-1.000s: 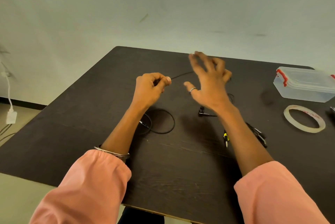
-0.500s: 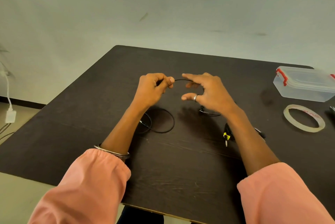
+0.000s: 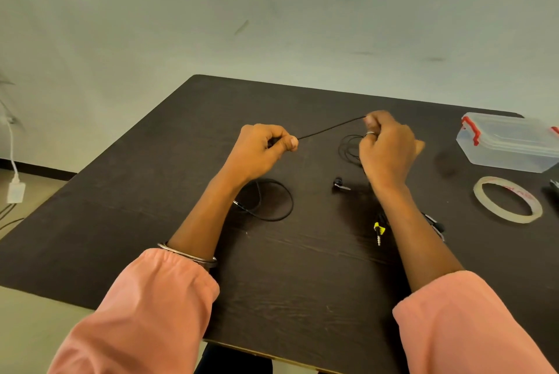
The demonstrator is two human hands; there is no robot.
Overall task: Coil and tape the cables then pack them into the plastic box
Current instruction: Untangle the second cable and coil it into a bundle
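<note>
A thin black cable [image 3: 331,128] is stretched taut above the table's [image 3: 151,207] centre, pinched between the left hand [image 3: 260,151] and the right hand [image 3: 387,146]. Coiling looks barely begun; next, loop it round. The tape roll [image 3: 508,199] and plastic box [image 3: 508,143] wait at three o'clock.

The right hand [image 3: 388,146] has apparently pinched the cable [image 3: 331,128], pulling it taut.
</note>
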